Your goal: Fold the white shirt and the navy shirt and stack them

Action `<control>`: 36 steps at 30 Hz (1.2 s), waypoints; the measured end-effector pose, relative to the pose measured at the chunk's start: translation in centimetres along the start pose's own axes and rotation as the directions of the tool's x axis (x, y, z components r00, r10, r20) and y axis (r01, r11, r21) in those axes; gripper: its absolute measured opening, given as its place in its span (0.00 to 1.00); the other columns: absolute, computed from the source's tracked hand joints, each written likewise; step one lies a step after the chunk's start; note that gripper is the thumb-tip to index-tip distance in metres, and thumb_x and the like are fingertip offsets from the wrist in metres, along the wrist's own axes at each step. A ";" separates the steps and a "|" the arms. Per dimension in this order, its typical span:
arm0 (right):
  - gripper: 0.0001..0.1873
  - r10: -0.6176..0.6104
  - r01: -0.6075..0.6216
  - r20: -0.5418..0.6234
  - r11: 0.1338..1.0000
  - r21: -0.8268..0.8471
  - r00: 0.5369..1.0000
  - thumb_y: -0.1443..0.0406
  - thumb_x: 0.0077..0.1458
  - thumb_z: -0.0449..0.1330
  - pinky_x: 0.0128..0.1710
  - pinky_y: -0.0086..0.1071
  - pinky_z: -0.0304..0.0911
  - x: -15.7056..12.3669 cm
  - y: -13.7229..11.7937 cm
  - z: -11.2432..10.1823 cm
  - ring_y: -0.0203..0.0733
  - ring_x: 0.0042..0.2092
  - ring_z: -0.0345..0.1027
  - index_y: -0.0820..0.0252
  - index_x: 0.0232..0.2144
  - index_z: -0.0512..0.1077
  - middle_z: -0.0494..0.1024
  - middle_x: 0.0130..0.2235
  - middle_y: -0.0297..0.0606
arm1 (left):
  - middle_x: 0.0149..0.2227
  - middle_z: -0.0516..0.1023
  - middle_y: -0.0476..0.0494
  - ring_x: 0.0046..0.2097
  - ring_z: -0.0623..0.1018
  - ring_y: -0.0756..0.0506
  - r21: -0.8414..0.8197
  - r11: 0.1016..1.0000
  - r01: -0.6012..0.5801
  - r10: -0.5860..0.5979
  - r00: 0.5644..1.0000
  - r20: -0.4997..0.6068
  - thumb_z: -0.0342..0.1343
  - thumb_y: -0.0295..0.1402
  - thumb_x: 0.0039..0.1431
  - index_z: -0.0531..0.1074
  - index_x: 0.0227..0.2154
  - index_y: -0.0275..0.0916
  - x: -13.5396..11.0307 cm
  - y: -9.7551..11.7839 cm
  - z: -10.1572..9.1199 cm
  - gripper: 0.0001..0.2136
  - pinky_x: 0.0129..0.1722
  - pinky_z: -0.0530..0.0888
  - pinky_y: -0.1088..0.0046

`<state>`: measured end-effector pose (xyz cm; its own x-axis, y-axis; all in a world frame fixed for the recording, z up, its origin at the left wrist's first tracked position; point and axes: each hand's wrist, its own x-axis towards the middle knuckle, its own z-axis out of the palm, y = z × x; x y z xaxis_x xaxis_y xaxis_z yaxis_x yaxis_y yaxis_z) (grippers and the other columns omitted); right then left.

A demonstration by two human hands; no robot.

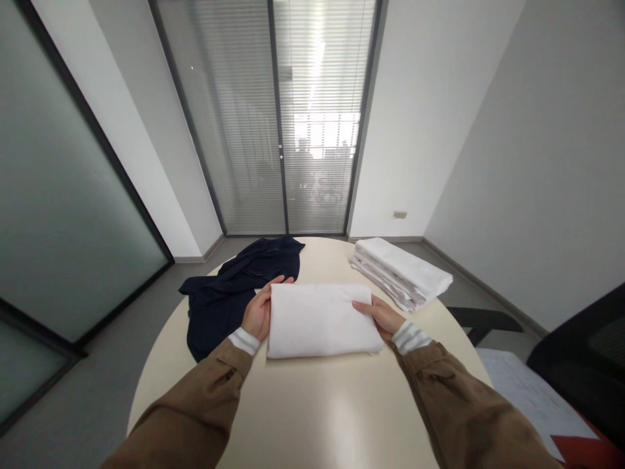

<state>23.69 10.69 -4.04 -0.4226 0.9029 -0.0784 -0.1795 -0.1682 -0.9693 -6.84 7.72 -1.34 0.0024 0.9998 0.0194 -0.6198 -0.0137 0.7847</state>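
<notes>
A folded white cloth [319,319] lies in front of me, slightly over the round table. At its left edge is my left hand [258,311], with fingertips showing past the far left corner and the rest of the grip partly hidden by the cloth. My right hand [383,316] grips the right edge, thumb on top and the other fingers out of sight underneath. Beyond my left hand spreads a crumpled dark navy garment [222,312]. To the far right sits a stack of folded white cloths [398,270].
The round cream table [293,417] has a curved edge on both sides. A black chair [581,352] stands at the right, with papers [532,391] and something red [581,451] beside it. Glass doors with blinds [283,117] are behind the table.
</notes>
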 end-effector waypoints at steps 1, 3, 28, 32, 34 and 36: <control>0.25 0.004 -0.004 -0.002 1.000 -0.005 1.000 0.58 0.50 0.69 0.50 0.48 0.72 0.0 0.0 -0.1 0.53 0.45 0.78 0.57 0.49 0.71 0.83 0.45 0.45 | 0.54 0.77 0.32 0.57 0.76 0.37 0.013 1.000 -0.007 0.007 1.000 0.005 0.58 0.32 0.54 0.73 0.50 0.33 0.1 -0.1 -0.1 0.20 0.60 0.67 0.60; 0.25 0.018 -0.018 -0.007 1.000 -0.010 1.000 0.58 0.49 0.69 0.49 0.48 0.72 0.1 0.1 -0.3 0.53 0.44 0.79 0.58 0.49 0.71 0.83 0.45 0.46 | 0.52 0.79 0.32 0.56 0.76 0.37 0.046 0.999 -0.019 0.019 1.000 -0.004 0.60 0.32 0.54 0.74 0.49 0.32 0.2 -0.4 -0.4 0.19 0.59 0.68 0.61; 0.30 0.130 -0.130 0.005 0.990 0.062 0.992 0.60 0.44 0.72 0.52 0.47 0.70 0.0 0.2 -0.6 0.53 0.46 0.78 0.57 0.50 0.71 0.81 0.48 0.45 | 0.42 0.83 0.37 0.45 0.82 0.37 0.198 0.978 0.066 -0.053 0.996 -0.070 0.71 0.34 0.46 0.70 0.47 0.36 0.2 -2.0 -1.0 0.25 0.49 0.76 0.60; 0.28 0.136 -0.141 0.076 0.989 0.055 0.988 0.63 0.42 0.73 0.54 0.46 0.69 -0.4 0.2 0.1 0.52 0.47 0.78 0.59 0.47 0.72 0.81 0.48 0.46 | 0.43 0.83 0.39 0.50 0.80 0.37 0.188 0.982 0.002 0.013 0.997 -0.076 0.72 0.35 0.45 0.70 0.46 0.37 0.3 -1.6 -0.8 0.25 0.53 0.74 0.62; 0.27 0.128 -0.129 0.044 0.991 0.024 0.991 0.62 0.43 0.73 0.53 0.46 0.69 -0.3 0.1 0.1 0.52 0.46 0.78 0.58 0.46 0.73 0.82 0.47 0.45 | 0.42 0.83 0.39 0.50 0.80 0.37 0.181 0.983 0.012 0.005 0.996 -0.091 0.71 0.34 0.46 0.71 0.46 0.38 0.3 -1.7 -0.9 0.24 0.52 0.74 0.63; 0.25 0.099 -0.099 0.007 0.995 -0.029 0.995 0.60 0.44 0.72 0.52 0.47 0.70 -0.2 -0.1 0.1 0.53 0.46 0.78 0.57 0.46 0.73 0.82 0.46 0.45 | 0.41 0.83 0.40 0.48 0.80 0.37 0.177 0.983 0.035 -0.016 0.994 -0.110 0.70 0.35 0.48 0.71 0.47 0.38 0.5 -2.1 -1.1 0.24 0.50 0.75 0.62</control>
<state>23.76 10.48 -3.86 -0.4443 0.8790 -0.1728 -0.1106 -0.2453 -0.9631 -6.38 8.28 -3.66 -0.0740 0.9954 -0.0612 -0.4702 0.0193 0.8824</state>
